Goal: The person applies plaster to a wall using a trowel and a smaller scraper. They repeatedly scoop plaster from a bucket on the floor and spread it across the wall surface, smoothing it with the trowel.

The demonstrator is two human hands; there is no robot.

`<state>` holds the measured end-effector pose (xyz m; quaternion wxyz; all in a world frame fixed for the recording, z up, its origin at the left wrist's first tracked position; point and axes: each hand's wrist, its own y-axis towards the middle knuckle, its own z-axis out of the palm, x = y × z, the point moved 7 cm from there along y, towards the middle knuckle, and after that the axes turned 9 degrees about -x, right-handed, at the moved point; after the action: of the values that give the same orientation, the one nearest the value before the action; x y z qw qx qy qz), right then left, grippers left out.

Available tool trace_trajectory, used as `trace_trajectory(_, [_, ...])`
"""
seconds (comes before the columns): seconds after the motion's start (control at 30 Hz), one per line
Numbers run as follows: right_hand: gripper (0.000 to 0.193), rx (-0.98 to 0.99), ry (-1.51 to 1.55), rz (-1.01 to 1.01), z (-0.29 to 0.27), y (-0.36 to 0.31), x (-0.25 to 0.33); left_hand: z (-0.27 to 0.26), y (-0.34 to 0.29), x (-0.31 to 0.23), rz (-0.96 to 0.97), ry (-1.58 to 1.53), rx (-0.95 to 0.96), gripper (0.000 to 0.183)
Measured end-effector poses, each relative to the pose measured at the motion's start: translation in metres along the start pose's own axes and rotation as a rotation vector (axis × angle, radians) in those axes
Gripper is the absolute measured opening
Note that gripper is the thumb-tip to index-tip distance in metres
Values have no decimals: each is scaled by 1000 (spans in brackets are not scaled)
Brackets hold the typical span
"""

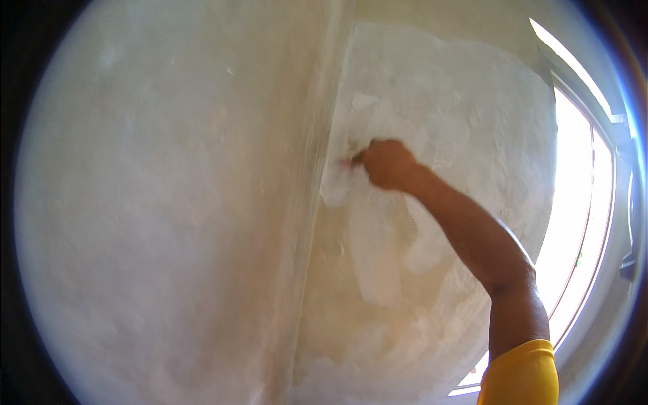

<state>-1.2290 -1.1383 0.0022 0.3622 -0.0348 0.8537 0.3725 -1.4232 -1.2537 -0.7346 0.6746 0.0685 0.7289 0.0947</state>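
My right hand (389, 164) is closed around the handle of what looks like a putty knife (354, 160), smeared by motion. Its tip points left, against or very close to the right-hand wall, a little right of the inside corner (314, 196). A pale coat of wet-looking filler (466, 94) covers the upper part of this wall around the hand. Below, broad whitish swipes (370, 256) lie over bare tan plaster (329, 270). My arm reaches up from the lower right, in a yellow sleeve (520, 374). My left hand is out of the picture.
To the left of the corner stands another wall (148, 202), mottled grey and tan. A bright window (574, 202) with a thin frame opens at the right, beside my arm. A dark fitting (628, 265) shows near the right rim.
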Motion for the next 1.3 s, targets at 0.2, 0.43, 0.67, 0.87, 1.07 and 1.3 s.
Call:
trace_trajectory(0.2, [55, -313, -31, 325, -73, 76, -141, 18, 17, -14, -14, 12, -3, 35])
trace_trajectory(0.43, [52, -134, -115, 81, -29, 88, -97, 35, 31, -21, -25, 20, -1, 33])
trace_trajectory(0.67, [35, 240, 36, -101, 27, 15, -32, 50, 47, -32, -17, 19, 3, 32])
trace_trajectory(0.87, [53, -354, -96, 305, -65, 88, -171, 67, 62, -46, -24, 17, -4, 31])
trace_trajectory(1.07, [45, -445, -150, 321, -86, 151, -223, 84, 78, -64, -40, 14, -1, 31])
trace_trajectory(1.3, [43, -412, -175, 302, -83, 199, -247, 94, 86, -91, -64, 22, -14, 30])
